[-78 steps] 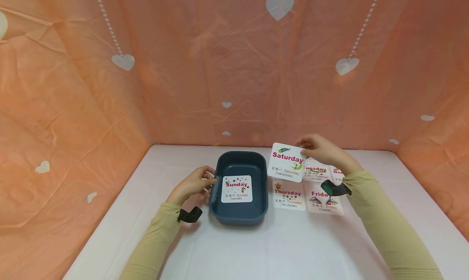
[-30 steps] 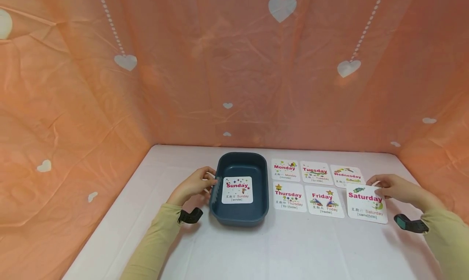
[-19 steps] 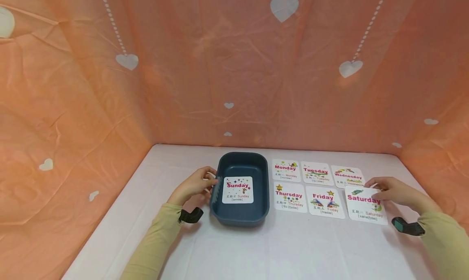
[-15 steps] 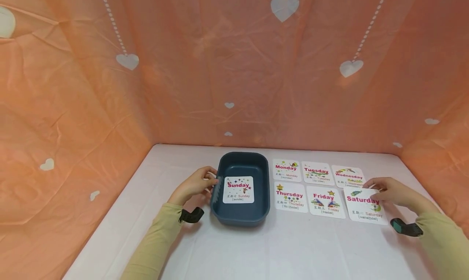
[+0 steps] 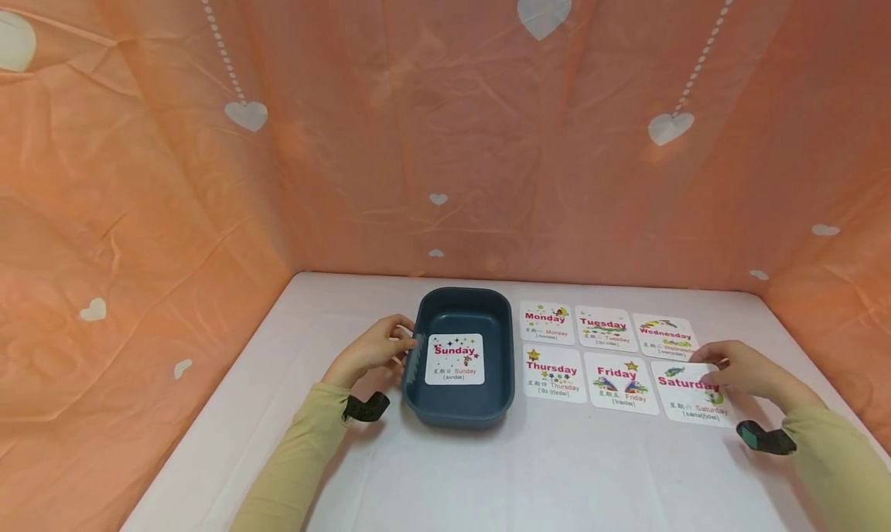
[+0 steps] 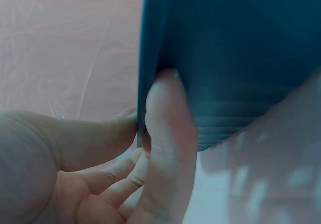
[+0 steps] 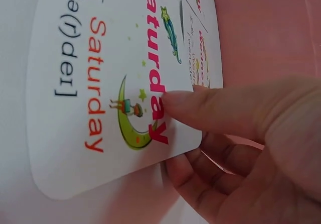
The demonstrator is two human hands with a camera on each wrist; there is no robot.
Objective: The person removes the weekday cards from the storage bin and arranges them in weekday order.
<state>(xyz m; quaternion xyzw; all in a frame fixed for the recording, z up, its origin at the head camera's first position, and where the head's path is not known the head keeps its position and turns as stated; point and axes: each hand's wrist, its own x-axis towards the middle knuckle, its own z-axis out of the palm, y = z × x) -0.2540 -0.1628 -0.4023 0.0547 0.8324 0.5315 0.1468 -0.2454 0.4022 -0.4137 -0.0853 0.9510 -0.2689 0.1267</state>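
Observation:
The Saturday card (image 5: 689, 400) is at the right end of the near row, and my right hand (image 5: 755, 377) pinches its upper right corner. In the right wrist view the thumb (image 7: 200, 103) lies on the printed face of the card (image 7: 70, 133), with fingers beneath. My left hand (image 5: 369, 354) pinches the left wall of a dark blue plastic bin (image 5: 455, 420). The left wrist view shows thumb and forefinger (image 6: 170, 133) on either side of that wall (image 6: 225, 43). Inside the bin lies the Sunday card (image 5: 454, 362).
Monday (image 5: 546, 335), Tuesday (image 5: 604, 340) and Wednesday (image 5: 664, 346) cards form the far row. Thursday (image 5: 553, 385) and Friday (image 5: 622, 397) cards lie left of Saturday. An orange cloth (image 5: 452, 130) with white hearts hangs behind the white table (image 5: 501, 485).
My right hand has carried the Saturday card from beside the bin to the right, then lowered it next to Friday. The left hand stays on the bin.

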